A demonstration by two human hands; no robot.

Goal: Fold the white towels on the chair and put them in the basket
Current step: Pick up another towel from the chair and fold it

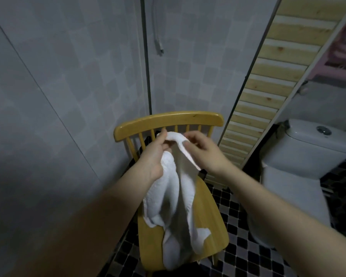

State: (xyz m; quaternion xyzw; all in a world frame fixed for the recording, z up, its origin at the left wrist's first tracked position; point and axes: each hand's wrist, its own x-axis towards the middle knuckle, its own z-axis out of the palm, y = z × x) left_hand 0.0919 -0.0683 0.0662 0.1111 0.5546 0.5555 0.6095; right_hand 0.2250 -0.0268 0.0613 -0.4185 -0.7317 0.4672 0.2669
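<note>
The left hand [155, 154] has its grip closed on the top edge of a white towel [176, 196], thumb and fingers pinching the cloth. The towel hangs bunched over the seat of a yellow wooden chair [208, 212], its lower end on the seat. The right hand [203, 151] pinches the same top edge. Further right stands a white toilet [308, 148].

towel [176, 198]: white terry cloth, nubby | chair [208, 220]: glossy varnished wood | toilet [300, 156]: smooth glazed ceramic
</note>
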